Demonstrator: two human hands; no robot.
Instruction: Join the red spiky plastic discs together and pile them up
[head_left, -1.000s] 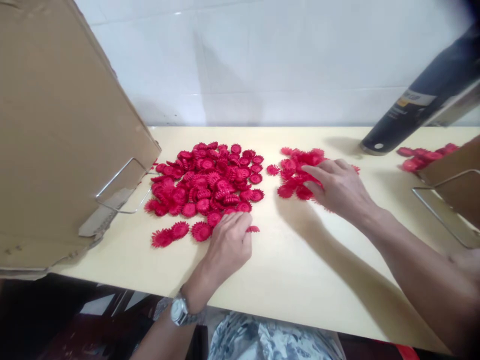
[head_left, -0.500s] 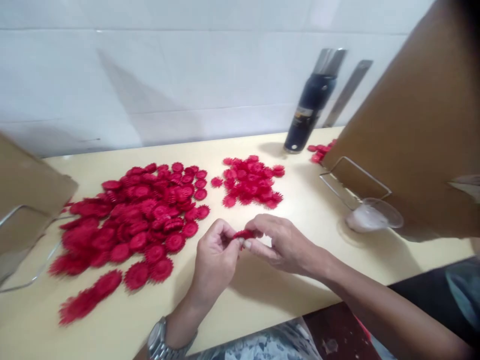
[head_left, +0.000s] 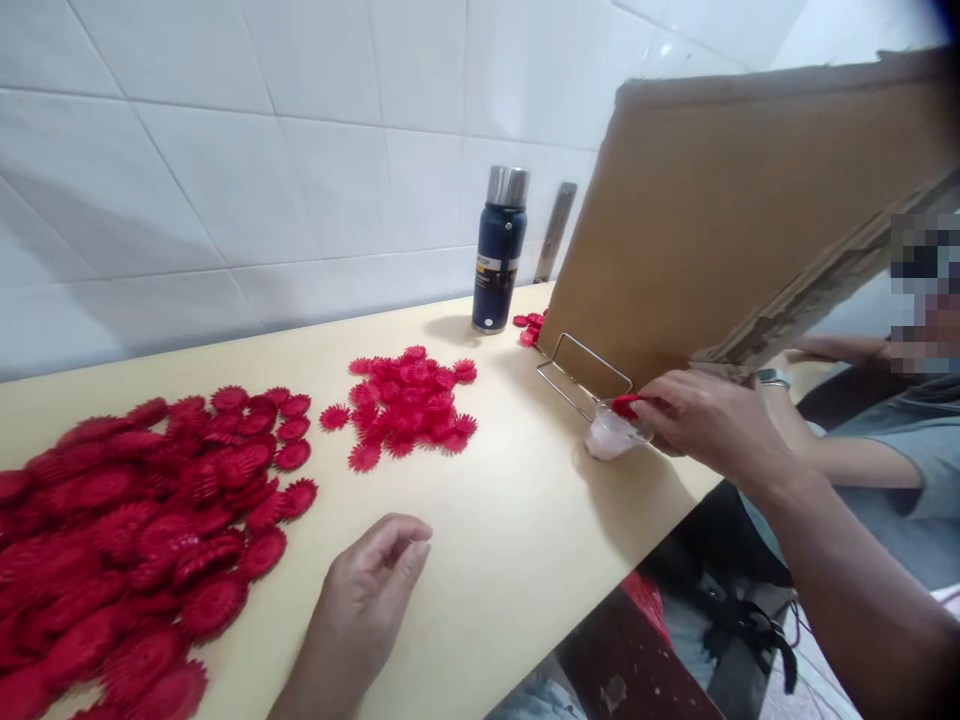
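Right hand (head_left: 705, 420) has moved since the earlier frame from beside the left hand (head_left: 367, 600) to the clear cup (head_left: 609, 445), pinching a red piece (head_left: 625, 406), partly hidden, at its mouth. Left of the cup: left hand, narrowly curled; bright-red toothed discs (head_left: 409, 400); farther left, darker, thicker-looking, fringed discs (head_left: 157, 530), heaped.

Bare left hand (head_left: 358, 612), bare right forearm (head_left: 832, 570), pale patterned clothing (head_left: 536, 697)
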